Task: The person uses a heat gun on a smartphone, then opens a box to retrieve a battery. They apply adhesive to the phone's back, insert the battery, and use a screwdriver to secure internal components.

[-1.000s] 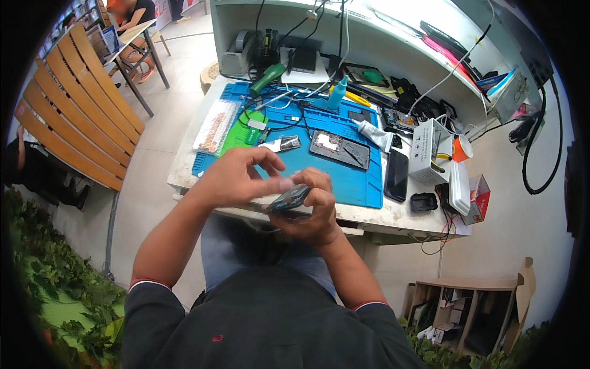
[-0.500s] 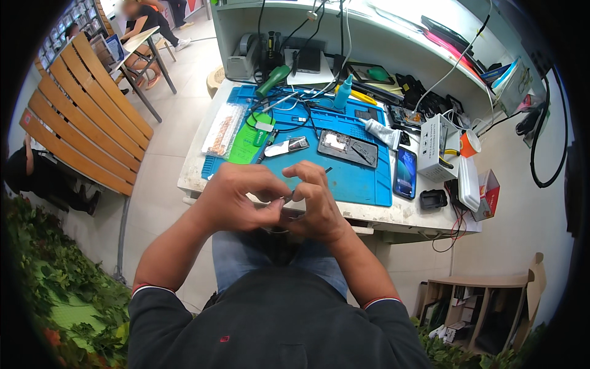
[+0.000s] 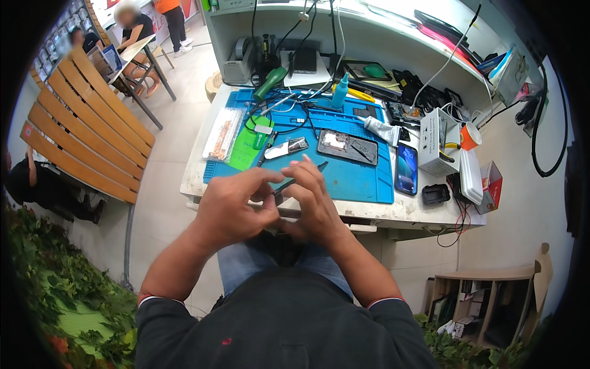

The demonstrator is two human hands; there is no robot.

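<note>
Over the near edge of the bench, my left hand (image 3: 236,203) pinches a slim dark stick-like piece (image 3: 284,186) between thumb and forefinger. My right hand (image 3: 313,203) faces it, fingers curled on the same piece. A thin dark tip (image 3: 322,166) shows beyond the right fingers, in line with that piece; whether they are one thing I cannot tell. Just past the hands, an opened phone (image 3: 347,147) with bare inner parts lies on the blue repair mat (image 3: 356,184). To its left rests a small silver-and-black part (image 3: 286,148).
A lit phone (image 3: 406,169) lies right of the mat, near a white box (image 3: 439,144) and a black holder (image 3: 435,194). A glue tube (image 3: 381,130), blue bottle (image 3: 341,91), green screwdriver (image 3: 270,83) and cables stand or lie behind. At left is a bagged pack (image 3: 222,135).
My hands have shifted slightly left and tilted, so more of the dark piece shows between them. The dark tip has moved a little left. The view has shifted slightly.
</note>
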